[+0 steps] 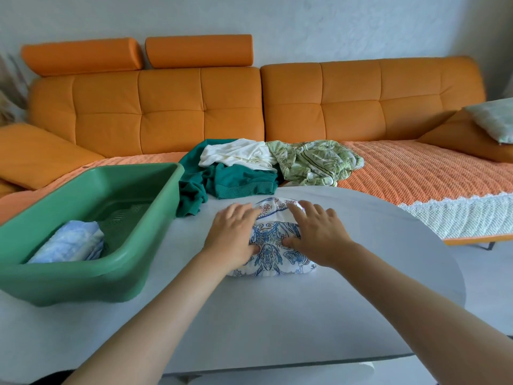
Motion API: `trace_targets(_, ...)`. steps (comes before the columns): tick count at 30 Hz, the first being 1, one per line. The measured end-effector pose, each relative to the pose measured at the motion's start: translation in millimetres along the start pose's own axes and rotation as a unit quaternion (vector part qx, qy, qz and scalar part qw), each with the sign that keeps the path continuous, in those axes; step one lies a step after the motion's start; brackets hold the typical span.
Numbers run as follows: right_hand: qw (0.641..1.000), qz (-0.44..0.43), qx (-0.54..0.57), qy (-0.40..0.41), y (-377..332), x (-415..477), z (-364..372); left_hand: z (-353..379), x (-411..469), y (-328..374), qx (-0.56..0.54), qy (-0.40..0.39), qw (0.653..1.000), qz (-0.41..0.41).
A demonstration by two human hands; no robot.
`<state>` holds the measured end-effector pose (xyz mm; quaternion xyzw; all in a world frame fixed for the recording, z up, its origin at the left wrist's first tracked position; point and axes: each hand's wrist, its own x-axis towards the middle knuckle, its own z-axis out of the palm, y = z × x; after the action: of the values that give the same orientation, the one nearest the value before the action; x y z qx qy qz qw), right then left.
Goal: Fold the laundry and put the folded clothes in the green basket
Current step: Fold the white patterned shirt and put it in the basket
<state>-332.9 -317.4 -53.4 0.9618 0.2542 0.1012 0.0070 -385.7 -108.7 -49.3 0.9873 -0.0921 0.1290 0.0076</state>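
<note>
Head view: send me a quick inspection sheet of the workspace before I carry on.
Surface: white table, carrying the basket and laundry.
Job's things: green basket at left holds one folded pale-blue garment; blue-patterned garment lies folded under both hands; teal garment, white garment and leaf-print garment lie crumpled at the far edge.
Clutter: nothing seen.
Hands: left hand and right hand press flat on it, fingers straight.
Cables: nothing seen.
Surroundings: orange sofa behind, with woven throw and cushion.

Smooth plastic basket [155,218], matt table [277,315], seemingly leather sofa [172,107].
</note>
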Motion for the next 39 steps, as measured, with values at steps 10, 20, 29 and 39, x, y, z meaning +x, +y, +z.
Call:
trace_targets(10,0.979,-0.143,0.063,0.128,-4.0,-1.3,35.0,24.3,-6.0,-3.6,-0.15,-0.124,0.98,0.044)
trace_targets(20,0.988,-0.108,0.108,-0.026,-2.4,-8.9,26.5,21.4,-3.4,-8.3,-0.134,-0.167,0.977,0.008)
trace_targets(29,0.976,-0.097,0.175,-0.086,3.3,-10.0,-3.1,-11.9,-0.5,-11.5,-0.131,-0.187,0.973,-0.033)
trace_targets(39,0.941,0.061,0.311,-0.122,10.4,-4.0,-14.2,-21.9,-0.7,-21.4,-0.156,-0.16,0.965,-0.135)
